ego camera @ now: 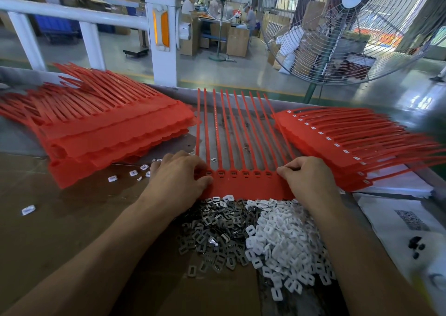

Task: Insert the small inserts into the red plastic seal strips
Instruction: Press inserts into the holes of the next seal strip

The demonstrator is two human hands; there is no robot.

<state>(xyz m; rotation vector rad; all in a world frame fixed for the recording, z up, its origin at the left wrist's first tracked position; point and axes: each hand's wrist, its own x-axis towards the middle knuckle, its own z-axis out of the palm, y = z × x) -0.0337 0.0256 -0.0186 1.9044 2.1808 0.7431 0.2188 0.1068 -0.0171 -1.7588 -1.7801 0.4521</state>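
The red seal strip sheet (243,183) lies flat on the workbench, directly beyond the pile of inserts, its long tails fanning away toward the far edge. The main risk is the sheet sliding or lifting as inserts are pressed in, because only its two ends are held; a skewed socket would likely leave an insert crooked or send it skittering off. A second risk is mixing parts, since the dark metal inserts (212,231) and white plastic inserts (284,238) sit touching in one heap. The row of square sockets (245,173) on the sheet looks mostly unfilled, though blur makes that uncertain.

The left hand (178,178) pinches the sheet's left end, fingers curled over the sockets. The right hand (306,178) pinches the right end. Left of the sheet rests a stack of red sheets (108,127); right of it, a stack (350,146) showing white inserts. Loose inserts (131,173) lie scattered left.
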